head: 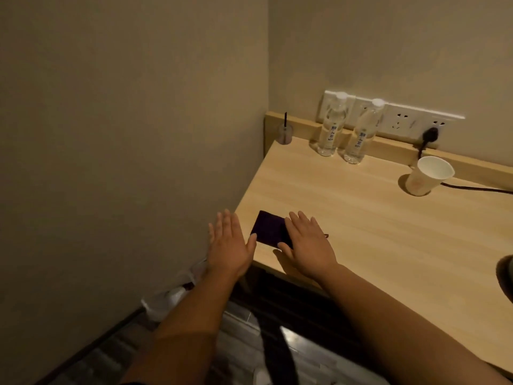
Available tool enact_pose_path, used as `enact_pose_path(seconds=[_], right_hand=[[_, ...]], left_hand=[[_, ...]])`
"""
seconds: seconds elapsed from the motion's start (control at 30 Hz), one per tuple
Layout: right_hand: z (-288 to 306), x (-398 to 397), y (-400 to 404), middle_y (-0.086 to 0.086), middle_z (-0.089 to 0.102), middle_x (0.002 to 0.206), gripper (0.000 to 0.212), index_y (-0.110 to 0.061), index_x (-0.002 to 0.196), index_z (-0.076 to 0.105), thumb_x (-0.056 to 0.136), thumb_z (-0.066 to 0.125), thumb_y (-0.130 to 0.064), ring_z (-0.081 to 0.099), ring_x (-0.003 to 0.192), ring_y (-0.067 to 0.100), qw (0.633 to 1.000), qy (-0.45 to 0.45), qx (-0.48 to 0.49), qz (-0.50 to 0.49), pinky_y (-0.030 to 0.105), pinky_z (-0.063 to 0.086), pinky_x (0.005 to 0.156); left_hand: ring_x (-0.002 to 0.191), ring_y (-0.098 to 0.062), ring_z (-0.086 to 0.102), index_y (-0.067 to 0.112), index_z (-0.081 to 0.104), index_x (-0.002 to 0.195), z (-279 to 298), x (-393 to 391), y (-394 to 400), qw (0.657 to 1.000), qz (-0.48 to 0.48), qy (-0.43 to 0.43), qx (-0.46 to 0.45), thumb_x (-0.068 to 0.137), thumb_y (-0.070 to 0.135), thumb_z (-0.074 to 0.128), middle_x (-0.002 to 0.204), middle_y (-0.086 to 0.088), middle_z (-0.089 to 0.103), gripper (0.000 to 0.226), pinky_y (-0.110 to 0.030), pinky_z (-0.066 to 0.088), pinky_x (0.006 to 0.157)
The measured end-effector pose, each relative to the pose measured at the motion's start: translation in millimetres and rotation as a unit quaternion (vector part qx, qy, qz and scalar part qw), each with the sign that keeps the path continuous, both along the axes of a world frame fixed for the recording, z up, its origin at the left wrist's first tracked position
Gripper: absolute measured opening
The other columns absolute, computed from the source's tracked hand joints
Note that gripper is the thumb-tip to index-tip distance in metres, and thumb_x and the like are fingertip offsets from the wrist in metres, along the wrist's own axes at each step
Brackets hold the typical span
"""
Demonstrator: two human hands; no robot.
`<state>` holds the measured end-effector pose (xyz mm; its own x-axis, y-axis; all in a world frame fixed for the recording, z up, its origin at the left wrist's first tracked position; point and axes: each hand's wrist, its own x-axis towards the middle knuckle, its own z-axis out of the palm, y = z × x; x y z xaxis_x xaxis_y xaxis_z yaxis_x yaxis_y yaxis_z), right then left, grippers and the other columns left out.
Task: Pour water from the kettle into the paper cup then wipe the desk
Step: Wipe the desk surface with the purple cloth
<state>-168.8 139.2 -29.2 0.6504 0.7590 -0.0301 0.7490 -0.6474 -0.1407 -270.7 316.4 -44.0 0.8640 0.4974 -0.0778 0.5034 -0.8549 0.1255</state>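
Note:
A white paper cup [427, 175] stands upright at the back right of the light wooden desk [374, 223]. A dark purple folded cloth [268, 227] lies near the desk's front left corner. My right hand [308, 243] lies flat, fingers spread, over the cloth's right part. My left hand [229, 241] hovers open, fingers apart, just off the desk's left edge beside the cloth, holding nothing. A dark rounded shape [505, 276] at the right frame edge may be the kettle; too little shows to tell.
Two clear water bottles [331, 129] [361, 137] stand at the back by a white socket strip [402, 118]. A black plug and cable [429, 136] run behind the cup. A small glass holder with a dark stick [286, 132] sits in the corner. A white bag [169, 295] lies on the floor.

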Motion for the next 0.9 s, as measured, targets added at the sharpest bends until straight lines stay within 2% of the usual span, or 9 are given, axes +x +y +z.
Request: enact_pose_path(seconds=[0.13,0.27,0.37,0.47,0.57,0.63,0.73,0.83,0.9], right_hand=[[-16.3,1.6,21.1,0.009,0.032,0.152,0.069,-0.013,0.144,0.032,0.091,0.03,-0.058,0.02,0.14,0.028,0.999,0.019,-0.009,0.032,0.048,0.014,0.115],[-32.3,7.7,24.4,0.005,-0.003,0.159,0.084,-0.015,0.152,0.005,0.089,0.008,-0.071,-0.007,0.145,0.025,0.994,0.055,-0.064,0.072,0.048,-0.002,0.116],[-37.9,1.6,7.5,0.006,-0.01,0.156,0.089,-0.014,0.15,-0.003,0.086,0.007,-0.076,-0.011,0.145,0.026,0.989,0.042,-0.086,0.117,0.049,-0.004,0.115],[-37.8,-20.7,-17.5,0.01,0.0,0.156,0.079,-0.013,0.15,0.006,0.093,0.033,-0.059,0.004,0.145,0.03,0.985,0.026,-0.079,0.151,0.049,0.001,0.113],[-28.9,-41.5,-30.3,0.009,0.037,0.149,0.075,-0.014,0.143,0.041,0.076,0.073,-0.026,0.038,0.135,0.027,0.988,0.029,-0.034,0.151,0.047,0.027,0.108],[-19.1,-41.5,-31.6,0.004,0.056,0.136,0.065,-0.017,0.136,0.052,0.074,0.075,-0.014,0.055,0.121,0.024,0.985,0.112,0.064,0.111,0.037,0.041,0.102],[11.7,-11.1,-25.5,-0.011,0.062,0.124,0.044,-0.032,0.136,0.049,0.094,0.054,-0.02,0.058,0.109,0.01,0.905,0.375,0.192,-0.058,0.024,0.041,0.093],[32.8,43.1,-15.1,0.002,0.071,0.11,0.029,-0.032,0.121,0.062,0.095,0.054,-0.023,0.066,0.1,0.026,0.731,0.591,0.287,-0.186,0.042,0.046,0.091],[45.5,85.9,0.2,0.012,0.071,0.108,0.022,-0.027,0.113,0.066,0.094,0.055,-0.024,0.066,0.096,0.033,0.687,0.606,0.337,-0.217,0.049,0.047,0.089]], left_hand=[[0.147,-0.026,-0.004,0.009,0.002,0.151,-15.7,2.4,19.4,0.998,0.061,-0.002,-0.027,0.086,0.066,-0.001,0.161,-0.013,0.002,0.087,-0.041,-0.009,0.113],[0.148,-0.026,-0.001,0.01,0.005,0.152,-31.5,14.0,29.2,0.987,0.128,-0.009,-0.093,0.089,0.066,0.003,0.161,-0.012,0.006,0.085,-0.04,-0.003,0.115],[0.147,-0.026,0.008,0.01,0.011,0.152,-38.2,29.9,30.1,0.965,0.185,-0.012,-0.186,0.093,0.063,0.011,0.161,-0.011,0.013,0.079,-0.043,0.009,0.117],[0.139,-0.031,0.031,0.009,0.029,0.148,-38.6,45.4,28.8,0.944,0.228,-0.016,-0.237,0.095,0.061,0.013,0.153,-0.015,0.033,0.076,-0.047,0.027,0.112],[0.112,-0.037,0.056,0.008,0.053,0.127,-34.8,53.3,29.7,0.951,0.238,0.021,-0.196,0.096,0.058,0.007,0.125,-0.019,0.06,0.075,-0.049,0.046,0.092],[0.095,-0.034,0.061,0.009,0.063,0.109,-35.2,54.3,31.1,0.956,0.236,0.019,-0.174,0.097,0.055,0.004,0.106,-0.016,0.067,0.076,-0.045,0.05,0.081],[0.077,-0.027,0.06,0.012,0.065,0.084,-40.0,52.9,33.3,0.964,0.232,-0.008,-0.133,0.099,0.05,0.005,0.086,-0.012,0.069,0.073,-0.036,0.047,0.07],[0.066,-0.024,0.055,0.014,0.063,0.078,-41.6,50.7,32.3,0.969,0.217,-0.033,-0.114,0.099,0.048,0.006,0.078,-0.01,0.067,0.069,-0.035,0.046,0.066],[0.072,-0.029,0.058,0.011,0.065,0.088,-41.4,52.8,32.9,0.968,0.218,-0.019,-0.118,0.1,0.047,0.008,0.084,-0.012,0.067,0.069,-0.036,0.044,0.067]])
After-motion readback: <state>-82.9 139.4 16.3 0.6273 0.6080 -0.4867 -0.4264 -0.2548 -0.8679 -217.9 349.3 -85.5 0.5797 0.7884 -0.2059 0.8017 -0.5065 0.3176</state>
